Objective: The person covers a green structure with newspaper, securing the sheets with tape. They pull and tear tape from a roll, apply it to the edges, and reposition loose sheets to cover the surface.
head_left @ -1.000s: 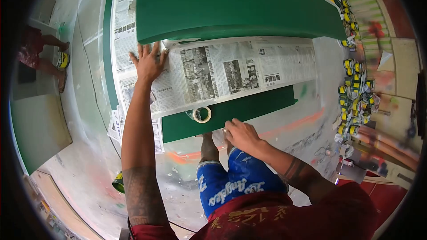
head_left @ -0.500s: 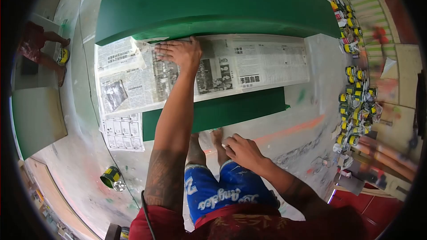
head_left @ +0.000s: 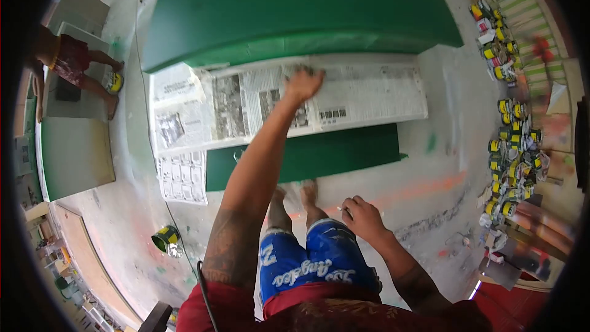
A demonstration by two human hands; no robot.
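My left hand (head_left: 303,83) reaches far forward over newspaper sheets (head_left: 362,86), blurred, its fingers and thumb apart and nothing seen in them. The sheets cover a long panel and are edged with pale tape. Right behind the hand rises a long green-painted piece (head_left: 295,21) with a curved front. Below the covered panel is a flat green strip (head_left: 344,150). My right hand (head_left: 364,218) hangs by my right thigh, fingers curled around a small white stick-like thing too small to name surely.
Many yellow-and-green paint cans (head_left: 513,138) line the right side. An open can (head_left: 165,238) lies at lower left, near a cable (head_left: 150,117) on the floor. Another person (head_left: 77,64) stands at left beside a panel with green overspray (head_left: 77,154).
My left hand has slid right along the newspaper. My right hand has shifted slightly right and down in view. The view has shifted, showing more of the other person.
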